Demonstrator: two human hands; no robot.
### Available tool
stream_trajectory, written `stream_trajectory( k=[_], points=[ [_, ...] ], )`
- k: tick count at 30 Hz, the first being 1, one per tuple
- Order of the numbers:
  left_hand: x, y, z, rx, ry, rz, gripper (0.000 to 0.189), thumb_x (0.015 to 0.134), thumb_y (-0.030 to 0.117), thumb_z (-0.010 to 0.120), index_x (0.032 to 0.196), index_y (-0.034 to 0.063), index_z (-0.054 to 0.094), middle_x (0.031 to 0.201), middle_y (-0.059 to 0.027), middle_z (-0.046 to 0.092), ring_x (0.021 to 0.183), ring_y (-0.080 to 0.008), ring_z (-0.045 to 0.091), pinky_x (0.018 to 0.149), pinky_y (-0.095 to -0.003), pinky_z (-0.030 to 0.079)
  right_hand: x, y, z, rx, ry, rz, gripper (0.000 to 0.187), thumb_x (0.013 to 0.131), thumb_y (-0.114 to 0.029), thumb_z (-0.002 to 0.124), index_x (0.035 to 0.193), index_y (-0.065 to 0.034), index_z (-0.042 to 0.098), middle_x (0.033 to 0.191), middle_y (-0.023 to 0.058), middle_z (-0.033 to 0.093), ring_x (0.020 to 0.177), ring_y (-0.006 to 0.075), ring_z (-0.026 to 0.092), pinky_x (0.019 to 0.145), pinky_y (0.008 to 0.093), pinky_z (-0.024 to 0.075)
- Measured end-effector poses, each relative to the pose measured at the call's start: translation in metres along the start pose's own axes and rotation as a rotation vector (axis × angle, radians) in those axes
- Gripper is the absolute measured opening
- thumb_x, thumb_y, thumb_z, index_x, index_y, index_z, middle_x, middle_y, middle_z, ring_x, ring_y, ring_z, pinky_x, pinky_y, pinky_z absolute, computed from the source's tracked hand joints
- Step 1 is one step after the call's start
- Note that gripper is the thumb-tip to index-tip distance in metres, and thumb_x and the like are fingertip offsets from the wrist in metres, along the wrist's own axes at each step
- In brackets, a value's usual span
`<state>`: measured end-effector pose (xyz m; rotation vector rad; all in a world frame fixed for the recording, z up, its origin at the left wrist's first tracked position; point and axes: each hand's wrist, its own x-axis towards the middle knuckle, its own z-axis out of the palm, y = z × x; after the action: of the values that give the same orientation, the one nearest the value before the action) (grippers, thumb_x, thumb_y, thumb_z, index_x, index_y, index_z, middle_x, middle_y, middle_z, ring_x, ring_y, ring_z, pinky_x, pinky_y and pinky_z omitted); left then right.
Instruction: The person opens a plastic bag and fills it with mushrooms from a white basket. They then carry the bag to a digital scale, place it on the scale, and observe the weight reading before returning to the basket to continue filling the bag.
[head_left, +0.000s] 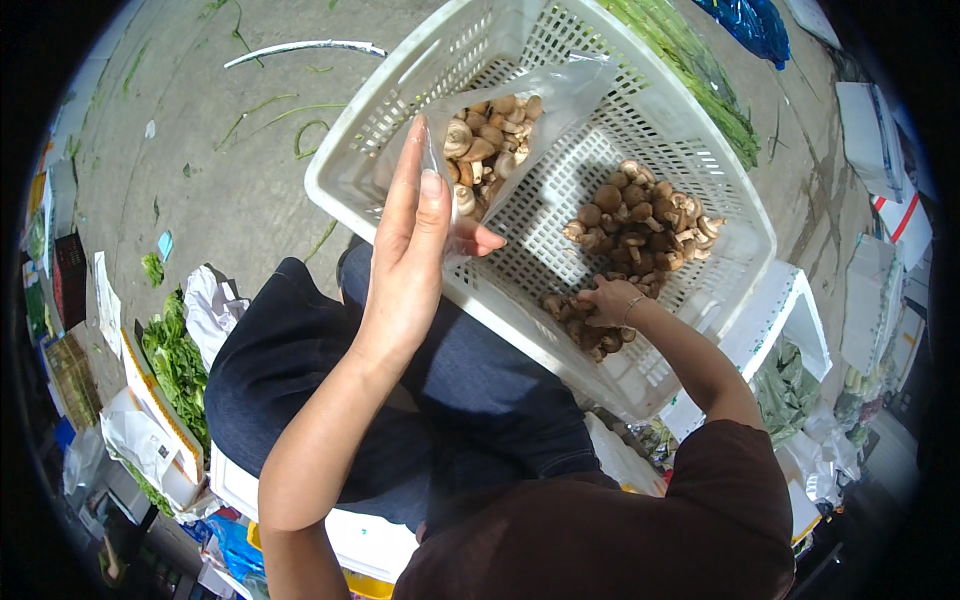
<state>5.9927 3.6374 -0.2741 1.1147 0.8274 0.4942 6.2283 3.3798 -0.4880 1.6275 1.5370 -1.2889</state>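
In front of my knees, a white perforated plastic crate (600, 142) holds mushrooms and a clear plastic bag (574, 86). My left hand (416, 225) holds the bag's near rim at the crate's left side, fingers upright, and the bag's mouth gapes. Inside the bag lie several brown-capped mushrooms (491, 139) with pale stems. My right hand (609, 300), a thin bracelet on its wrist, reaches down into a loose pile of mushrooms (637, 217) on the right of the crate floor. Its fingertips are partly lost among the caps, so whether they grip any is unclear.
Leafy green stalks (682, 67) lie beyond the crate at upper right. A white foam box (780, 315) stands against its right side. Lettuce (176, 367) and crumpled white paper (210, 307) are left of my legs. Vegetable scraps litter the concrete floor (202, 105).
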Motion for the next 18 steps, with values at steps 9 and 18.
stream_trajectory(
  k=[9, 18],
  points=[
    [-0.001, 0.002, 0.000, 0.035, -0.031, -0.031, 0.070, 0.106, 0.055, 0.034, 0.163, 0.0203, 0.013, 0.165, -0.0151, 0.018, 0.087, -0.0199, 0.067, 0.080, -0.0340, 0.054, 0.031, 0.036, 0.011, 0.559, 0.021, -0.172, 0.042, 0.081, -0.032, 0.080, 0.115, -0.0102, 0.067, 0.090, 0.0102, 0.065, 0.081, 0.0229, 0.065, 0.074, 0.0373, 0.0518],
    [-0.002, -0.003, 0.003, 0.045, -0.090, -0.010, 0.075, 0.105, 0.057, 0.036, 0.163, 0.0188, 0.008, 0.157, -0.0162, 0.027, 0.087, -0.0196, 0.067, 0.079, -0.0328, 0.054, -0.020, -0.054, -0.156, 2.099, 0.160, -0.827, 0.060, 0.096, -0.040, 0.064, 0.141, -0.0053, 0.046, 0.115, 0.0138, 0.064, 0.088, 0.0212, 0.068, 0.070, 0.0305, 0.0608]
  ],
)
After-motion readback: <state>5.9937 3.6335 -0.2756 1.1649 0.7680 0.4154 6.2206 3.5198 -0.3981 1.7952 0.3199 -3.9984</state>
